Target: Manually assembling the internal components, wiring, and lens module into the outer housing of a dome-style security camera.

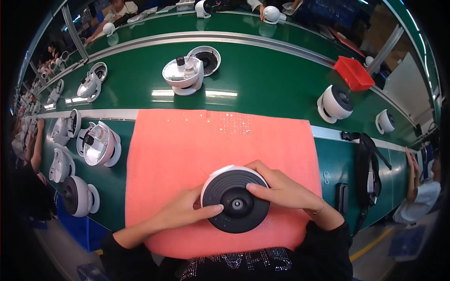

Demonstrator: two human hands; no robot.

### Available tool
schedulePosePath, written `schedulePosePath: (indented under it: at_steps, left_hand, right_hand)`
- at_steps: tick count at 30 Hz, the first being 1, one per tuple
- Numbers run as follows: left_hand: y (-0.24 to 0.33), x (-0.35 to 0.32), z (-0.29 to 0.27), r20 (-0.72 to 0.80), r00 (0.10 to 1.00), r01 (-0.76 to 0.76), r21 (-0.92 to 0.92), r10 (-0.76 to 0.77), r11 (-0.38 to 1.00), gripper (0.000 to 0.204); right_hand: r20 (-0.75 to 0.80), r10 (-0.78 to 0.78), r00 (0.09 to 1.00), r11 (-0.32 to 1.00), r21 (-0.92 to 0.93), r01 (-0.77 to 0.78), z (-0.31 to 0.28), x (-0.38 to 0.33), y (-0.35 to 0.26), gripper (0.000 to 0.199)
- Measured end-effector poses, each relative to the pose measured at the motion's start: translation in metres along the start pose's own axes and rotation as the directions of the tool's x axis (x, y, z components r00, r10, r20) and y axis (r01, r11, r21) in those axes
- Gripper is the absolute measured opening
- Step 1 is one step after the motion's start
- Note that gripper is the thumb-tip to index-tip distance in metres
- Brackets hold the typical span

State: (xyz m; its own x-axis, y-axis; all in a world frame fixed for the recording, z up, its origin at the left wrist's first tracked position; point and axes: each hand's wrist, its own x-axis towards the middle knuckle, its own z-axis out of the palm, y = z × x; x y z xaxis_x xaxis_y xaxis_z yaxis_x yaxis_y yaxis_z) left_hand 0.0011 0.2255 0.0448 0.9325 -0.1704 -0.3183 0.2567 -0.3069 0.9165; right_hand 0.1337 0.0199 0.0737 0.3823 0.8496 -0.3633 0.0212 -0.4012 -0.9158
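Holding round white unit with ringed black face (236, 199) between left hand (187, 206) and right hand (284, 189), curled about its rim, not spread wide. Placing left thumb at left edge of central recess, right thumb on face, up and right of recess. Fingers mostly hidden behind rim. Located over near-middle part of coral mat (168, 154); cannot tell if resting or lifted. At far edge of mat, grid of small shiny dots (235, 124).

Left of mat: white unit with black face (80, 196), tipped sideways; behind it, opened white units (101, 145) with insides showing. Right of mat: small pale clip-like piece (326, 177), dark case (342, 198), black strapped bag (370, 173).

Past mat, on green table (262, 65): opened unit with round cover beside it (183, 77), another opened unit (89, 84) farther left. To right, closed black-faced unit (335, 103), smaller-looking one (385, 122) beyond, red bin (354, 73) behind. Across far rail: white rounded unit (272, 14) with co-worker's hand (262, 12) at its side.
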Motion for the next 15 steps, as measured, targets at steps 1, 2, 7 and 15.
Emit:
schedulePosePath:
  at_steps: [1,2,7,15]
  left_hand:
    - [-0.002,-0.002,0.002,-0.056,0.996,-0.077,-0.252,0.065,0.965,0.07]
    - [0.0,-0.002,0.0,-0.132,0.978,-0.191,-0.262,0.161,0.946,0.081]
    - [0.029,-0.008,-0.026,-0.33,0.805,-0.399,0.313,0.493,0.862,0.09]
    - [0.04,0.0,-0.074,-0.414,0.766,-0.441,0.22,0.492,0.87,0.086]
  right_hand:
    - [-0.04,-0.103,0.994,0.995,-0.004,0.103,0.003,-0.001,-0.006,0.056]
    - [-0.079,-0.206,0.975,0.979,-0.012,0.205,0.006,0.0,-0.01,0.058]
    - [-0.294,-0.557,0.777,0.813,-0.384,0.438,0.022,0.025,-0.035,0.075]
    - [-0.42,-0.663,0.62,0.747,-0.429,0.508,0.015,0.069,-0.072,0.061]
